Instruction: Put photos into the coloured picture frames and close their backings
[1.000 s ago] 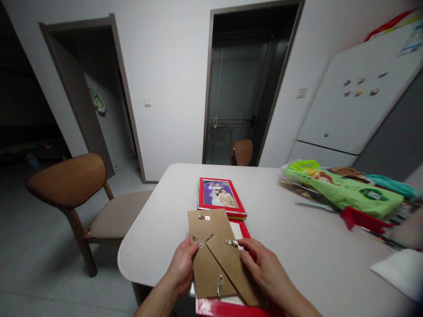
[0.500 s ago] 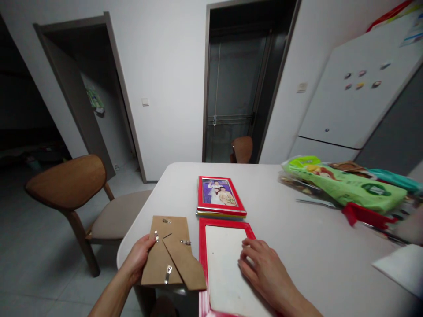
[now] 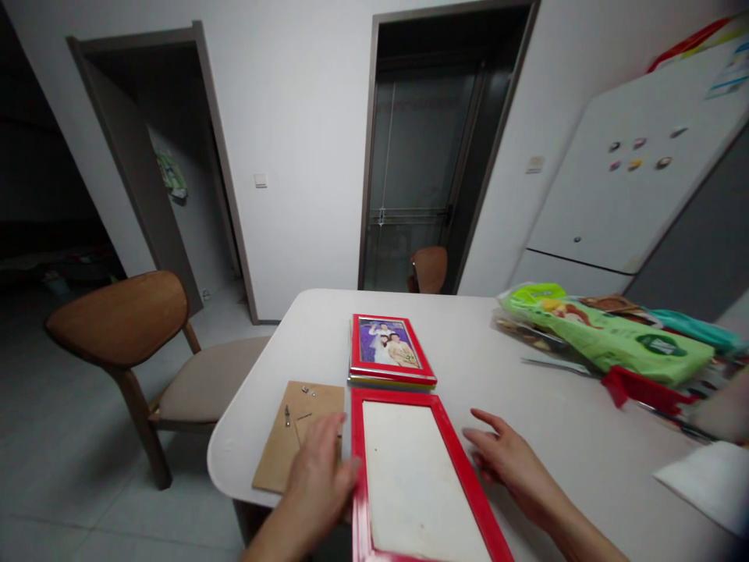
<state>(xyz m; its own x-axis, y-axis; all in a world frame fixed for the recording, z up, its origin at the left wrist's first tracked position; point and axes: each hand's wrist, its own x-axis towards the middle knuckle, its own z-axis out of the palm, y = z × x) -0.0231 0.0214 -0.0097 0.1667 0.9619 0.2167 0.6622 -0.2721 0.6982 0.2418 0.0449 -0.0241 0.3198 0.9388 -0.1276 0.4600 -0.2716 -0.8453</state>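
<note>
A red picture frame [image 3: 465, 460] lies at the table's near edge, with a white sheet [image 3: 413, 468] filling its opening. My left hand [image 3: 319, 468], a little blurred, is open over the brown backing board [image 3: 278, 453], its thumb at the frame's left side; whether it touches the frame I cannot tell. The board lies flat with metal clips upward and is partly covered by that hand. To the right of the frame, my right hand [image 3: 509, 460] hovers with fingers spread and nothing in them. Just beyond is a stack topped by a red-framed photo [image 3: 389, 343].
On the right side of the table [image 3: 468, 343] lie a green package [image 3: 632, 332], a red object [image 3: 644, 390] and a white tissue or paper [image 3: 708, 476]. A wooden chair [image 3: 122, 320] stands at the left.
My left hand has let go of the backing board, now flat on the table, and moved right toward the frame. My right hand has moved right, off the white sheet.
</note>
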